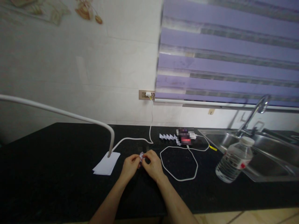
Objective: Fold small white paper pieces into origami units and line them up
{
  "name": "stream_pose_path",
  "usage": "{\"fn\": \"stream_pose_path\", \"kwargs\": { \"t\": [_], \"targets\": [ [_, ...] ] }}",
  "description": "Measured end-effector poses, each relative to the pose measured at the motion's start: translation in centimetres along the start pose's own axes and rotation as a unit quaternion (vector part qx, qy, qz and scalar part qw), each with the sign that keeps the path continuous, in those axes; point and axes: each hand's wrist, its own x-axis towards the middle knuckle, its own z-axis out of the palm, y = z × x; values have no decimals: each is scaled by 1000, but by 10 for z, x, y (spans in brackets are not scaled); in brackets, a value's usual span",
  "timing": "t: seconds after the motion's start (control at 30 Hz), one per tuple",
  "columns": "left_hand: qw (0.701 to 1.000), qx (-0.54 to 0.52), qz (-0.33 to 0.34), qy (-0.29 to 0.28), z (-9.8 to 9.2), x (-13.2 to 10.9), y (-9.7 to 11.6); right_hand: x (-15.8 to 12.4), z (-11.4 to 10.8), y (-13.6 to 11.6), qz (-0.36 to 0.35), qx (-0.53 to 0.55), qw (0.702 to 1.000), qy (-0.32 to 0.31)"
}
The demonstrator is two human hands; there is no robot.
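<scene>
Black countertop (58, 189) noted along a pale tiled wall (58, 68); a purple striped blind (221, 43) is hung at the upper right. Below the blind's left corner, a white plug (148, 93) is seated in a wall socket (141, 95), and a white cable (152, 115) is led down from it onto the countertop.

A small piece of folded white paper (141, 155) is held near the front middle of the countertop, between the two hands. By the left hand (130, 167) it is pinched between thumb and fingertips from the left; by the right hand (153, 164) it is gripped likewise from the right, with the fingers curled. Its exact folds cannot be made out, being small and partly covered by the fingertips.

To the left, flat white sheets (106, 166) are stacked with edges slightly uneven. Beyond the right hand, folded paper pieces (168, 137) are set in a row, adjoining a pixelated patch (185, 140). Nearer, a second white cable (178, 179) is laid in a loop. Farther right, a white-capped bottle (233, 160) of clear liquid is seen beside a steel sink (268, 155), above which a curved faucet (253, 113) is mounted.
</scene>
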Motion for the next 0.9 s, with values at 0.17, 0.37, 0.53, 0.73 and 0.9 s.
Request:
{"fn": "stream_pose_path", "kwargs": {
  "t": [0.17, 0.37, 0.53, 0.73, 0.9],
  "targets": [
    [988, 131, 55, 59, -8, 0, 1, 2, -4, 4, -4, -62, 998, -3],
    [954, 246, 99, 139, -14, 7, -10, 0, -4, 6, -35, -121, 990, -57],
    [951, 255, 122, 128, -12, 8, -14, 2, -7, 9, -5, -36, 999, -40],
    [946, 275, 145, 91, -14, 6, -10, 7, -16, 13, 43, 56, 998, -4],
    [925, 346, 141, 74, -11, 2, -8, 3, -16, 9, 31, 56, 997, -43]
  ]
}}
